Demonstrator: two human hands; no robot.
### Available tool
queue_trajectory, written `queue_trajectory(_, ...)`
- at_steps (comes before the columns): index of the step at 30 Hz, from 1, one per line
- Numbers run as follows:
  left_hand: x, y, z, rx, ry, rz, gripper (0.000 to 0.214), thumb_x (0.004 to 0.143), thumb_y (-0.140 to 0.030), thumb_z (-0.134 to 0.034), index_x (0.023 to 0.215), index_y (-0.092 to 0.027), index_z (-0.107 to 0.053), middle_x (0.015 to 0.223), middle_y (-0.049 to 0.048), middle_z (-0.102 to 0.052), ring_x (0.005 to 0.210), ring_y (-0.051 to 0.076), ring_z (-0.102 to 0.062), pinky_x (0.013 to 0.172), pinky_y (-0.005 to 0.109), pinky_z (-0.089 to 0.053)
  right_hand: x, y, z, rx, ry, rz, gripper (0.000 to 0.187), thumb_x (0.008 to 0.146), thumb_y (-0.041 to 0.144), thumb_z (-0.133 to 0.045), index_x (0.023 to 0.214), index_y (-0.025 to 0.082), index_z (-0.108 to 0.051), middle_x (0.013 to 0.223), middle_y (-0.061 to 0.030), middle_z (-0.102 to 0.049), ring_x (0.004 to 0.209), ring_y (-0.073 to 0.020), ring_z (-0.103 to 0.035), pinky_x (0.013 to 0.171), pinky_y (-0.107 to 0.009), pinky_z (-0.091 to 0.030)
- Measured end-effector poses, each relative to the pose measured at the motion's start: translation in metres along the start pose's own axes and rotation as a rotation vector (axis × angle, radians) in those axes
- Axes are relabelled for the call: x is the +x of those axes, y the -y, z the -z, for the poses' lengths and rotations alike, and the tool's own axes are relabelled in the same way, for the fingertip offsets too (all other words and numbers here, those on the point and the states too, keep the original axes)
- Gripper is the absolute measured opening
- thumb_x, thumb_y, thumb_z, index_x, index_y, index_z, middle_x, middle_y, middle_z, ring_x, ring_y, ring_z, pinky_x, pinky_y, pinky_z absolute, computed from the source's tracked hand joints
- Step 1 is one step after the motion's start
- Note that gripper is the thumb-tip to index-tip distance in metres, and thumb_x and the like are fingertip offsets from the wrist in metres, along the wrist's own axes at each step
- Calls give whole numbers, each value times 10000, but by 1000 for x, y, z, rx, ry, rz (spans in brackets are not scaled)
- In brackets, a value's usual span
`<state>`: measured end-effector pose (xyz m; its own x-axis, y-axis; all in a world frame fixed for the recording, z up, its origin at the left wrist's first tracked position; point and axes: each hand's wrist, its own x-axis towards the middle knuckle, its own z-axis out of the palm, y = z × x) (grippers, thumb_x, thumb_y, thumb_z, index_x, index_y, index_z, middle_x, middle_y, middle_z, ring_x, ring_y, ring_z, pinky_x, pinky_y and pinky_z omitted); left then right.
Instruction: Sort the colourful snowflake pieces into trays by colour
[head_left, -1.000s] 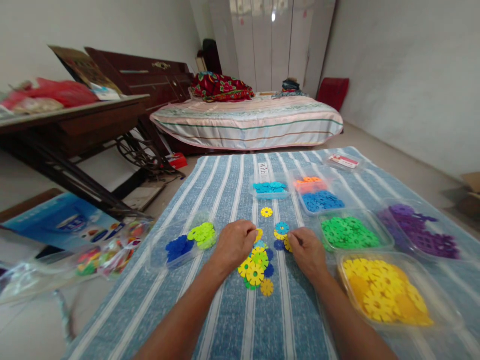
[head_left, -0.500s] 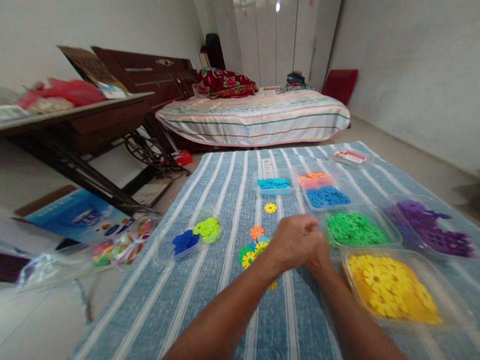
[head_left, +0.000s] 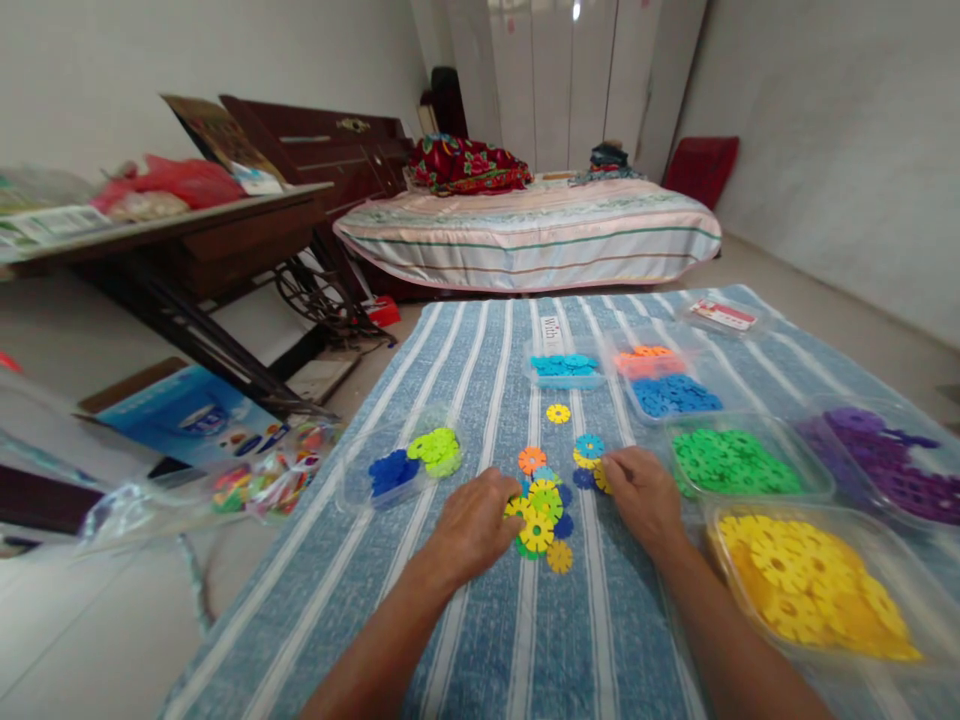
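Note:
A pile of flat snowflake-shaped discs (head_left: 541, 505) in yellow, green, blue and orange lies on the blue striped cloth (head_left: 480, 360). My left hand (head_left: 474, 522) rests at the pile's left edge, its fingers curled onto a yellow disc (head_left: 517, 508). My right hand (head_left: 641, 495) is just right of the pile, its fingers pinched on another yellow disc (head_left: 598, 478) beside a small yellow-and-blue cluster (head_left: 586, 450). A single yellow disc (head_left: 557, 413) lies farther off. An orange disc (head_left: 532, 460) tops the pile.
Clear tubs of sorted discs stand around: yellow (head_left: 810, 585), green (head_left: 739, 460), purple (head_left: 889, 460), blue and orange (head_left: 667, 385), cyan (head_left: 564, 368), dark blue with lime (head_left: 416, 460). A bag of mixed discs (head_left: 255, 485) lies left of the cloth. Table left, bed behind.
Half a second ago both hands were clasped together right of the pile. They have parted, and my left hand is back at the pile's left edge. The view shifted slightly.

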<state>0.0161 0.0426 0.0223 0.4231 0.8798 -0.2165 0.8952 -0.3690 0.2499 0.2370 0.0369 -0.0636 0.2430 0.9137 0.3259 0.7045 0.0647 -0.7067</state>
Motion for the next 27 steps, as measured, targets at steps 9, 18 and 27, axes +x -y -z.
queue_trajectory(9,0,4,-1,-83,24,9,127,666,-205,-556,790,-188,-577,804,8,-551,732,155,-525,620,248,-334,0,1,1,-9,4,3,313,846,371,-431,710,194,-650,726,-28,-620,753,-175,-527,681,-273,-354)
queue_trajectory(18,8,15,-11,-533,16,95,157,603,-241,-624,713,-161,-544,582,-48,-511,554,112,-468,514,216,-291,0,1,0,-2,2,-4,315,844,372,-428,698,193,-643,728,-28,-617,752,-176,-527,691,-278,-359)
queue_trajectory(27,7,13,2,-389,32,151,120,680,-272,-571,679,-160,-612,515,-39,-492,513,113,-444,509,227,-273,1,1,0,11,8,-16,312,843,367,-427,697,190,-640,723,-32,-615,747,-174,-525,690,-279,-361)
